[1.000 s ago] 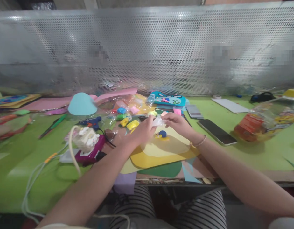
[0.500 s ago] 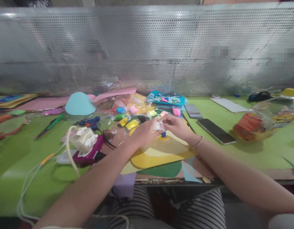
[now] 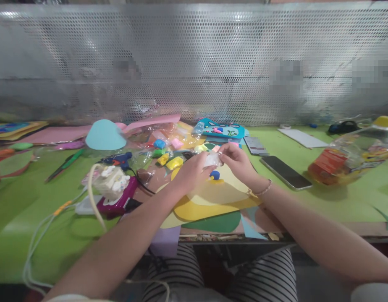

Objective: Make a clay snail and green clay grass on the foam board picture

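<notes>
A small white packet in clear plastic, its contents hard to make out (image 3: 212, 159), is held between my two hands above the layered paper. My left hand (image 3: 191, 171) is closed on its left side. The thumb and fingers of my right hand (image 3: 238, 162) pinch its right edge. Just below the packet, a blue clay ball (image 3: 215, 174) sits with a bit of yellow on a cream paper shape (image 3: 209, 195). Under that lies a larger yellow paper shape (image 3: 194, 214). Wrapped yellow clay lumps (image 3: 174, 163) rest left of my left hand.
To the right are a phone (image 3: 285, 172) and a large bottle of amber liquid (image 3: 335, 163). A purple power block with cables (image 3: 118, 201), a blue glue gun (image 3: 120, 159) and green scissors (image 3: 66, 163) lie left. A perforated metal panel (image 3: 194, 63) stands behind.
My right hand has shifted slightly right and up, away from my left. More of the white packet and the blue ball shows between the hands.
</notes>
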Tool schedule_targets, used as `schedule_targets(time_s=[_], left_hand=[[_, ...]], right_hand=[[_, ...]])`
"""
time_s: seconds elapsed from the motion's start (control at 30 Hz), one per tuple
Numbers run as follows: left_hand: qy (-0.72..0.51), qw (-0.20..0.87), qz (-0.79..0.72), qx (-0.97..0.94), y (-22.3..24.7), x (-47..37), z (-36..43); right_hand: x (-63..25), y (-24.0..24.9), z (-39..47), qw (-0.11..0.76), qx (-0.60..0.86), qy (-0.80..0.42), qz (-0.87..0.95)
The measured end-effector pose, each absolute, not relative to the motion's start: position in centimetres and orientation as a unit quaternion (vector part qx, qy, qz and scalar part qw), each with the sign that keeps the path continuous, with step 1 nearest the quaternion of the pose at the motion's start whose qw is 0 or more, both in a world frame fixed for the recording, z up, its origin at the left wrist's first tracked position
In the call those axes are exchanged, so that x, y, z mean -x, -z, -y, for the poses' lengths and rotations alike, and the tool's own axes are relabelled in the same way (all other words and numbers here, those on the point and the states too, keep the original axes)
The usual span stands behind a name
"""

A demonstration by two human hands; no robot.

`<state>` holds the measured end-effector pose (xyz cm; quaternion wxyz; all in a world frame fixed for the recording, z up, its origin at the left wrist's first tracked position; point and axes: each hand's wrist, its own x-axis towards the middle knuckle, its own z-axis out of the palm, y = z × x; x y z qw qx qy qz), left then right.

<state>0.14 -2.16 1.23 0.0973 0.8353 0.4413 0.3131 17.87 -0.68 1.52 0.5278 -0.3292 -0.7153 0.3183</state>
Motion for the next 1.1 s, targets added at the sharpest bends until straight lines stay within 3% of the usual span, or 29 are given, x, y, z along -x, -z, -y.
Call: schedule_targets(time_s=[0.3, 0.6, 1.1], left_hand=[[-0.319, 0.043, -0.443, -0.837, -0.7, -0.2, 1.9], [-0.358, -0.063, -0.361, -0.859, -1.4, 0.2, 2.0], [-0.329, -0.066, -0.362, -0.87, -2.2, 0.3, 2.6]], right_hand=[[-18.9, -1.7, 0.0, 0.464, 0.284, -0.224, 0.809], [-18.4, -1.6, 0.6, 0.538, 0.239, -0.202, 0.783], [-17.9, -2.3, 2.4, 0.563, 0.216, -0.167, 0.78]])
